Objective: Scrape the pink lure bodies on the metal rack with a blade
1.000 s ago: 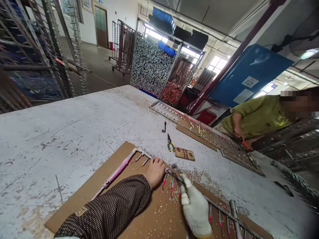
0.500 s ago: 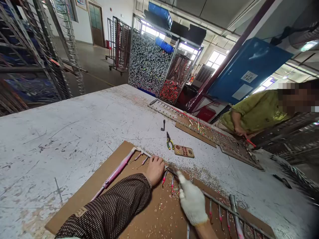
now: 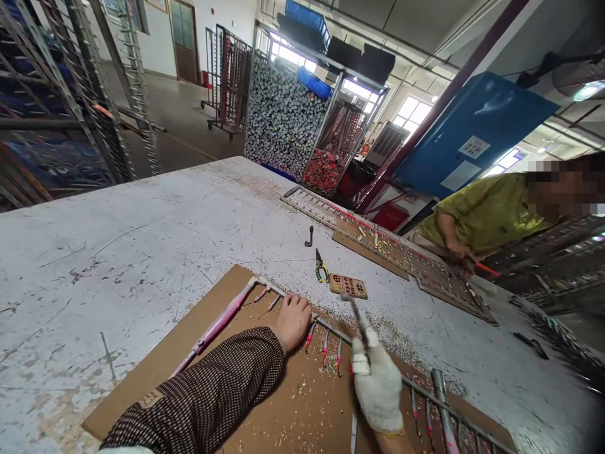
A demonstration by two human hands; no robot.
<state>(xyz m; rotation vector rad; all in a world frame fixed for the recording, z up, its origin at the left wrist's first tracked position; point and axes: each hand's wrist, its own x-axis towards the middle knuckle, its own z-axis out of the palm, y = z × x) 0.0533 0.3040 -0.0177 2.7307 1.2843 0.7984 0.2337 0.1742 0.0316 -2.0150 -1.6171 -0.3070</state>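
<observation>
A metal rack frame (image 3: pixel 331 328) with small pink-tipped pegs lies across a brown board (image 3: pixel 278 410), its left end bar (image 3: pixel 222 323) streaked with pink and white. Bare-skinned, my left hand (image 3: pixel 293 323) is closed over the frame's long bar. My right hand (image 3: pixel 378 384), in a white glove, grips a slim dark hand tool (image 3: pixel 358 315) raised above the bar. The tool's tip is blurred and its exact kind is unclear. Between my hands hang several pegs (image 3: pixel 325 347). Paint-coloured chips cover the board around them.
Pliers (image 3: pixel 322 266), a patterned phone-like slab (image 3: pixel 348 286) and a small black tool (image 3: pixel 309 236) lie beyond the board on the scratched white table (image 3: pixel 155 252). Across the table, a person in a yellow-green top (image 3: pixel 486 208) works beside another rack (image 3: pixel 447 287).
My right hand has moved right and lifted the tool off the bar, uncovering another peg. My left hand keeps its place on the bar.
</observation>
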